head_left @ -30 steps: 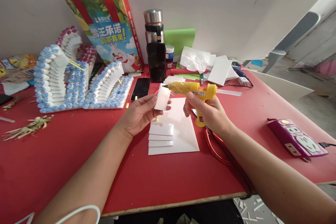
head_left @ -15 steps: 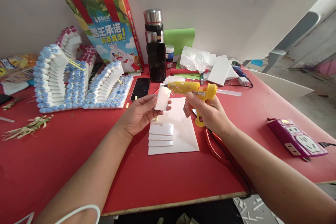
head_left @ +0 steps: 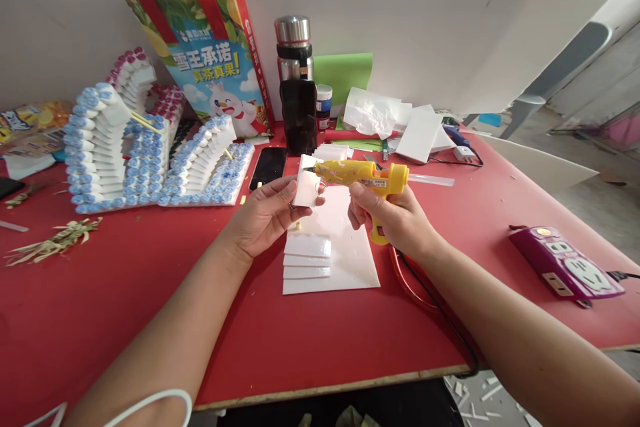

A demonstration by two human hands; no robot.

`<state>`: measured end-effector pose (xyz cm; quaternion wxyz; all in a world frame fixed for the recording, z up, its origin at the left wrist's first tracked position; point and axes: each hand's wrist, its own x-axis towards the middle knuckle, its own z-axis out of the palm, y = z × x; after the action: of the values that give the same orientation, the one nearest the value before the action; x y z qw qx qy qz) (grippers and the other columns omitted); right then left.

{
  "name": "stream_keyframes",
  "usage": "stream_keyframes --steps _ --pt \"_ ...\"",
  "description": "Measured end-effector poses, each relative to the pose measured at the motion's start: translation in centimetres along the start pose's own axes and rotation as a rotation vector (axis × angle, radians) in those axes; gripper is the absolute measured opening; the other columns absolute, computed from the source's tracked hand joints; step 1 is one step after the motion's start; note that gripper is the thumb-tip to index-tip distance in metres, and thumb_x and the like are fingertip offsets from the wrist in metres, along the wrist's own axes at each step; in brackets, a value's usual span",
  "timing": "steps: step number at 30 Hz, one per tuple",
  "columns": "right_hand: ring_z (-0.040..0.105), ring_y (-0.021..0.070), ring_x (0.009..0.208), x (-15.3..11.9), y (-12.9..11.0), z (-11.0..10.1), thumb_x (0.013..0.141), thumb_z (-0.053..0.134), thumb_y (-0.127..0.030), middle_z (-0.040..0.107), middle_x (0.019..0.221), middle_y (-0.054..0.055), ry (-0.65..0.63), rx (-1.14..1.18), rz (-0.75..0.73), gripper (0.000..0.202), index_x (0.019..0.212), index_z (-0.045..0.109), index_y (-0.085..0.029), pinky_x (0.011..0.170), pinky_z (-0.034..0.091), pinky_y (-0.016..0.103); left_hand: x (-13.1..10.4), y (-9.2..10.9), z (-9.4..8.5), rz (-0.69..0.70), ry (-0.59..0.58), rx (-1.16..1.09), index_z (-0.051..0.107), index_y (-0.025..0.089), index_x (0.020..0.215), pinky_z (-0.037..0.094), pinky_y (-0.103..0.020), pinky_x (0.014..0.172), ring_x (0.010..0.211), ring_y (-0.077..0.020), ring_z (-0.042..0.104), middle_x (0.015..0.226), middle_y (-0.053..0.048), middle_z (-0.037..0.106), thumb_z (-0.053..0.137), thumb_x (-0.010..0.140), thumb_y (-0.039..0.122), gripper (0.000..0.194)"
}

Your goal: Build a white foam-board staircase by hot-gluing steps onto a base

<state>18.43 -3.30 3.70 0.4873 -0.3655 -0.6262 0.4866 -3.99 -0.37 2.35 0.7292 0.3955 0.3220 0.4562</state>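
Between its thumb and fingers my left hand point(head_left: 267, 217) holds a small white foam board piece point(head_left: 304, 192), raised above the table. My right hand point(head_left: 387, 213) is wrapped round the handle of a yellow hot glue gun point(head_left: 357, 172). The gun's dark nozzle points left and sits at the upper part of the foam piece; whether it touches cannot be told. Below the hands lies a larger white foam sheet point(head_left: 350, 260), bearing several overlapping glossy white strips point(head_left: 307, 247). A tiny yellow piece point(head_left: 299, 225) is near the strips.
White stepped models edged in blue rolls point(head_left: 145, 160) stand at left before a printed bag point(head_left: 215, 67). A flask point(head_left: 293, 47), a propped phone point(head_left: 299, 117) and a flat phone point(head_left: 269, 168) are at the back. A purple power strip point(head_left: 565, 260) lies right; a black cord point(head_left: 457, 333) crosses the front edge.
The glue gun has shifted slightly left and down, its nozzle now over the foam piece rather than at its upper edge. The foam piece has tilted a little in my left hand.
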Motion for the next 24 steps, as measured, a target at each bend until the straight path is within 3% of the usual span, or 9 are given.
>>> stream_keyframes --steps 5,10,17,24 --pt "0.056 0.0148 0.054 -0.16 -0.14 0.09 0.095 0.064 -0.051 0.052 0.058 -0.003 0.000 -0.012 0.028 0.030 0.102 0.074 -0.024 0.053 0.047 0.031 0.09 -0.05 -0.13 0.015 -0.017 0.007 0.079 0.015 0.104 0.061 -0.027 0.082 0.098 -0.0217 0.074 0.109 -0.010 0.077 0.072 0.089 0.027 0.020" --pt "0.056 0.0146 0.054 -0.25 -0.22 0.18 0.095 0.064 -0.051 0.051 0.059 -0.003 -0.018 -0.015 0.039 0.029 0.098 0.073 -0.024 0.052 0.046 0.031 0.17 0.02 -0.02 0.026 0.066 -0.022 0.078 0.016 0.102 0.059 -0.028 0.083 0.097 -0.0192 0.072 0.108 -0.009 0.077 0.077 0.085 0.025 0.019" --pt "0.057 0.0127 0.055 -0.45 -0.18 0.28 0.094 0.064 -0.051 0.051 0.059 -0.002 -0.053 -0.031 0.042 0.045 0.061 0.057 -0.022 0.051 0.046 0.029 0.44 -0.24 -0.42 0.059 0.039 -0.078 0.078 0.018 0.096 0.058 -0.028 0.085 0.098 -0.0174 0.070 0.104 -0.005 0.077 0.075 0.087 0.024 0.011" --pt "0.057 0.0132 0.056 -0.69 -0.15 0.45 0.093 0.066 -0.049 0.054 0.060 -0.003 -0.087 -0.030 0.068 0.034 0.072 0.064 -0.022 0.050 0.045 0.028 0.73 -0.34 -0.92 0.080 0.036 -0.109 0.077 0.020 0.100 0.057 -0.028 0.086 0.101 -0.0171 0.069 0.110 -0.005 0.076 0.077 0.085 0.024 0.015"
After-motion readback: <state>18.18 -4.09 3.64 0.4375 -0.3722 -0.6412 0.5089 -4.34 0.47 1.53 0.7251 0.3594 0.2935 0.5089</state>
